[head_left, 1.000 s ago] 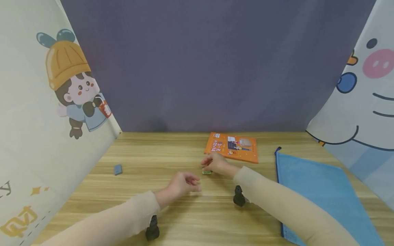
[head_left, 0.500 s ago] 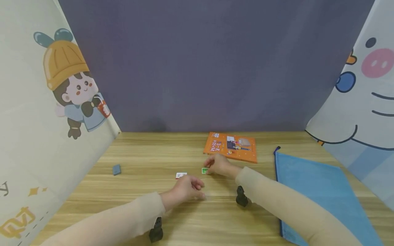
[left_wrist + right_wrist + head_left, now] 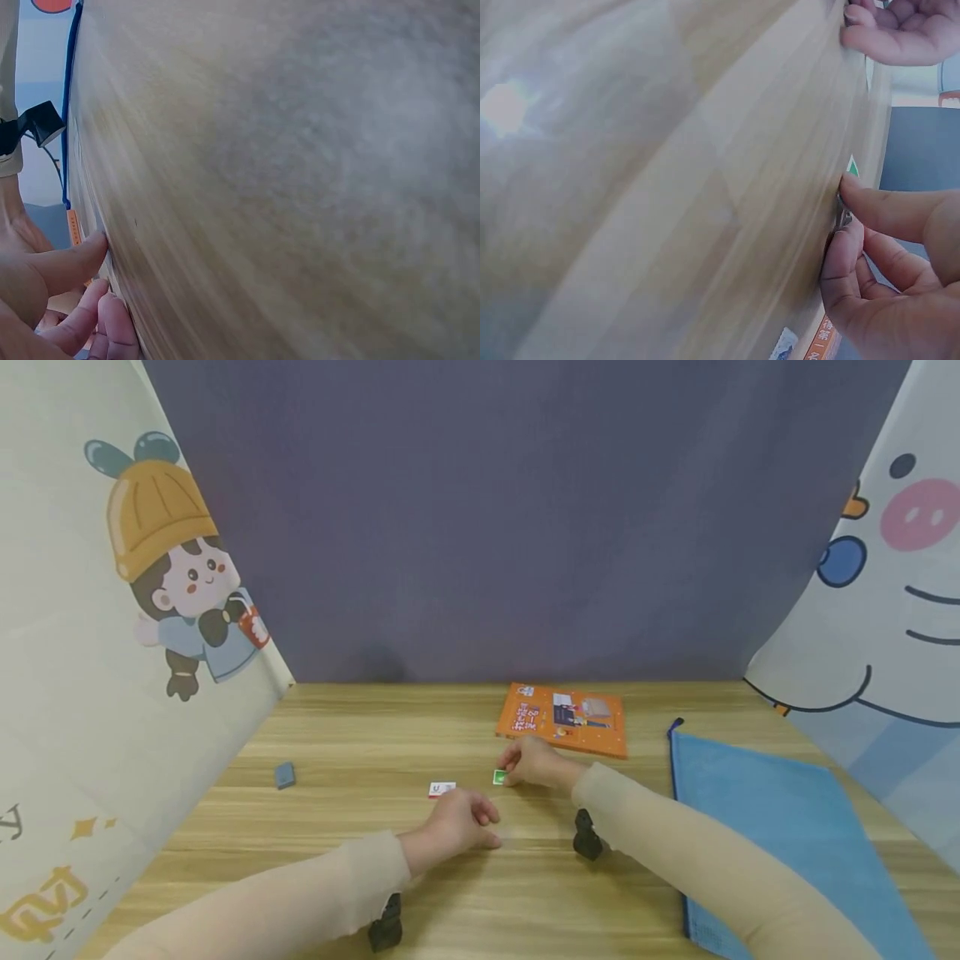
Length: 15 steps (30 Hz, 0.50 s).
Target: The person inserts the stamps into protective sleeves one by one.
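My right hand (image 3: pixel 534 762) is at the middle of the table, thumb and index finger pinching a small green card (image 3: pixel 498 777) with a white border. In the right wrist view the green corner of the card (image 3: pixel 853 167) shows past the thumb, and a shiny grey strip lies between the fingertips. Nearer to me, my left hand (image 3: pixel 456 822) rests low over the tabletop, thumb apart from loosely bent fingers, with nothing held. Just beyond its knuckles lies a white card (image 3: pixel 442 789) with a black letter U and a red front edge.
An orange illustrated book (image 3: pixel 562 720) lies behind my right hand. At the left is a small blue-grey block (image 3: pixel 285 775). A blue zip bag (image 3: pixel 780 827) covers the right side, partly under my right sleeve. A dark curtain (image 3: pixel 480 518) hangs behind the table.
My left hand has shifted right and slightly nearer, uncovering the white card. My right hand has moved slightly right, and more of the green card shows.
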Motion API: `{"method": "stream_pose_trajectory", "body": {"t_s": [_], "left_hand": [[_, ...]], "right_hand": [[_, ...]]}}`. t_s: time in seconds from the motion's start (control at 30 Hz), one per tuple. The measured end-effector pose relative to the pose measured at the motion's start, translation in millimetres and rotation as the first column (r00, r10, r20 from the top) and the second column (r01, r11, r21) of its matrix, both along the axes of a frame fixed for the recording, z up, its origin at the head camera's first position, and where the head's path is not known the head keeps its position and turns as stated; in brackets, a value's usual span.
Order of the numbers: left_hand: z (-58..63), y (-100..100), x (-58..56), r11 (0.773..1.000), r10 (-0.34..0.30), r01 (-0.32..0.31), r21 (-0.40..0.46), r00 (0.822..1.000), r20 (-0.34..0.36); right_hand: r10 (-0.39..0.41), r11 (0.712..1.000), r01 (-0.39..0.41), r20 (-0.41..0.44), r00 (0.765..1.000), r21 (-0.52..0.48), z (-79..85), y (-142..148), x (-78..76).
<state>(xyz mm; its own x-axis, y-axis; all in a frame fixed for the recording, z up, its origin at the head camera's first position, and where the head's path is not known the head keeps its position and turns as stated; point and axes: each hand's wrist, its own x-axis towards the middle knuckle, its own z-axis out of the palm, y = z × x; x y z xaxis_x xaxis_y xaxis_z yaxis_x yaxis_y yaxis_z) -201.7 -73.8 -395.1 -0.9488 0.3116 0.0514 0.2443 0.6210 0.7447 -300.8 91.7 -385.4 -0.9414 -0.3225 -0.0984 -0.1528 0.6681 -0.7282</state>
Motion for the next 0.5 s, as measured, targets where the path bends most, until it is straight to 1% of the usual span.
{"method": "stream_pose_trajectory", "body": {"t_s": [0.17,0.27,0.37,0.5], "left_hand": [[1.1,0.9,1.4,1.000,-0.019,0.019,-0.023,0.999,-0.034],[2.1,1.7,1.4,0.999,-0.032,0.030,-0.045,0.999,-0.042],[3.5,2.7,1.9,0.998,-0.033,0.031,-0.053,0.999,-0.031],[4.9,2.8,3.8,0.999,-0.033,0.032,-0.044,0.999,-0.012]], "right_hand": [[-0.010,1.000,0.010,0.000,1.000,-0.008,-2.1,-0.4,-0.1],[-0.024,1.000,0.024,-0.005,1.000,-0.017,-2.5,0.3,0.1],[-0.035,0.999,0.034,-0.007,0.999,-0.032,-3.9,0.6,0.5],[-0.036,0.998,0.035,-0.014,0.999,-0.049,-7.1,0.3,0.4]]}}
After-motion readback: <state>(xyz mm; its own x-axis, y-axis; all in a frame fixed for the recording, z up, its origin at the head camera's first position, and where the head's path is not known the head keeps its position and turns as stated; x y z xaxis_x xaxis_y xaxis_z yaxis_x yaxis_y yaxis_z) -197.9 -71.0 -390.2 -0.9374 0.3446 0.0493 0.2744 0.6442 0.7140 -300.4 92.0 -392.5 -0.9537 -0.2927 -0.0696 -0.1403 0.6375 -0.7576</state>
